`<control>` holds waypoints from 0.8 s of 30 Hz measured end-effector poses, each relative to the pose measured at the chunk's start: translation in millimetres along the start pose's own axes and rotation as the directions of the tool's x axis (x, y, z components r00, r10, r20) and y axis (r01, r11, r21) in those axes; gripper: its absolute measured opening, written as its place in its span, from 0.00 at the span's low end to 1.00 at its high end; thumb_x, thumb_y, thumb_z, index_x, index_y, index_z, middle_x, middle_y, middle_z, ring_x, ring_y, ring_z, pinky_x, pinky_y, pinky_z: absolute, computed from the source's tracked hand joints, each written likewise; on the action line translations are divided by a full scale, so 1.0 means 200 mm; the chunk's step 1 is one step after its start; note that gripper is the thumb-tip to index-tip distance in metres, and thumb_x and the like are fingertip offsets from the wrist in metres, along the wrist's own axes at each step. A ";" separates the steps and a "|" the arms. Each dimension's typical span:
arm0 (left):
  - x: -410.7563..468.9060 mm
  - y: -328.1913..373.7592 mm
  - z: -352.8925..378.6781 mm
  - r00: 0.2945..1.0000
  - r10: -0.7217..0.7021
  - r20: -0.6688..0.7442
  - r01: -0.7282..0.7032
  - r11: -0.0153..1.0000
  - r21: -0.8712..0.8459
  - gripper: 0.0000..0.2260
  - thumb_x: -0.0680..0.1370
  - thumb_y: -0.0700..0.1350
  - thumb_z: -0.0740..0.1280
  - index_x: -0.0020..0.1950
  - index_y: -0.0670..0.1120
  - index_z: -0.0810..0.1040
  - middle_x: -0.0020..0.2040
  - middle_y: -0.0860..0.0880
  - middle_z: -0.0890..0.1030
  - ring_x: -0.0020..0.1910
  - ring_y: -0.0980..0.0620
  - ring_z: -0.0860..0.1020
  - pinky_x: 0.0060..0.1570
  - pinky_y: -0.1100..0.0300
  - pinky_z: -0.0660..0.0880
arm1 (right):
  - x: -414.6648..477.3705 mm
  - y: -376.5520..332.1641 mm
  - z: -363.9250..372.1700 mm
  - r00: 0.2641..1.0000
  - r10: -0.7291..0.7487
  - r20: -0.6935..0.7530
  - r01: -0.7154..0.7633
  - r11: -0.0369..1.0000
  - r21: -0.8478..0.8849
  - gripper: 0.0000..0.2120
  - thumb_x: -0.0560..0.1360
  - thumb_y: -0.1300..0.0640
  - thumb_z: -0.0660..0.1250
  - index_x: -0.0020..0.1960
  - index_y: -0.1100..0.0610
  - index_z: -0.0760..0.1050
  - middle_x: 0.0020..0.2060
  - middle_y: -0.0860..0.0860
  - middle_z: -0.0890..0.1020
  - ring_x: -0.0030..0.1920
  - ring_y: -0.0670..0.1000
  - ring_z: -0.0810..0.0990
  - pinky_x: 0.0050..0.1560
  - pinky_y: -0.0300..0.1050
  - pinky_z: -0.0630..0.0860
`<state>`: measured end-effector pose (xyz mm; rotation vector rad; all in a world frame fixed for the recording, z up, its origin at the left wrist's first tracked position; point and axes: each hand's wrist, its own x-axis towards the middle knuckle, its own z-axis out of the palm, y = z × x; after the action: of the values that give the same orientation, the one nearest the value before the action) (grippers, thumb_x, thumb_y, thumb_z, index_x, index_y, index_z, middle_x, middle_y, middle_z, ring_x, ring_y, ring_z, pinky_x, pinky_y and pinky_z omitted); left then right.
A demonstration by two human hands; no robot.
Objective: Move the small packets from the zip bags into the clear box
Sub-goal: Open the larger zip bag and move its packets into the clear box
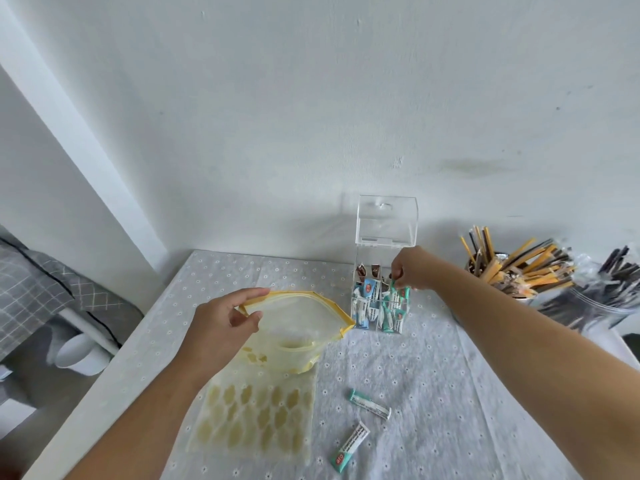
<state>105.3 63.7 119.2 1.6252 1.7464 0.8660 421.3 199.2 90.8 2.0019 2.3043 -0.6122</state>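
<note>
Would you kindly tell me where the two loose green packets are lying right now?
In the head view, both loose green packets lie on the tablecloth at lower centre, right of the flat zip bag and nearer the person than the clear box.

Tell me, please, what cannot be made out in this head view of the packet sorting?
- Packet print: the loose packets show text too small to read.
- Right hand: its fingers hide most of the teal packet over the clear box.
- Lower zip bag: partly covered by the left forearm.
- Right jar: cut off by the frame edge.
</note>
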 end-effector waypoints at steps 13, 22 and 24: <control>0.01 0.02 0.02 1.000 0.006 0.004 -0.006 1.000 0.014 0.16 0.75 0.40 0.70 0.54 0.61 0.79 0.32 0.42 0.82 0.27 0.63 0.75 0.28 0.74 0.66 | 0.06 0.05 0.13 0.999 -0.018 0.044 0.024 0.989 -0.148 0.10 0.71 0.61 0.72 0.52 0.57 0.82 0.50 0.52 0.84 0.53 0.51 0.81 0.59 0.46 0.77; 0.01 0.01 0.03 1.000 0.008 0.009 -0.008 1.000 -0.001 0.17 0.74 0.40 0.70 0.52 0.64 0.79 0.31 0.44 0.82 0.25 0.60 0.72 0.28 0.74 0.67 | 0.01 0.05 0.19 0.999 0.036 -0.019 -0.039 0.982 -0.186 0.09 0.73 0.63 0.68 0.48 0.52 0.83 0.49 0.50 0.83 0.47 0.52 0.82 0.49 0.49 0.82; 0.01 0.01 0.03 1.000 0.010 0.010 -0.010 1.000 0.002 0.17 0.74 0.40 0.70 0.52 0.63 0.79 0.31 0.43 0.82 0.25 0.60 0.73 0.28 0.74 0.67 | 0.01 0.04 0.21 0.998 0.051 -0.034 -0.056 0.978 -0.202 0.11 0.75 0.64 0.65 0.47 0.52 0.83 0.47 0.51 0.83 0.45 0.53 0.82 0.45 0.48 0.82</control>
<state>111.3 65.5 117.1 1.6379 1.7347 0.8591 419.4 188.7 50.3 1.9823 2.2171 -0.3320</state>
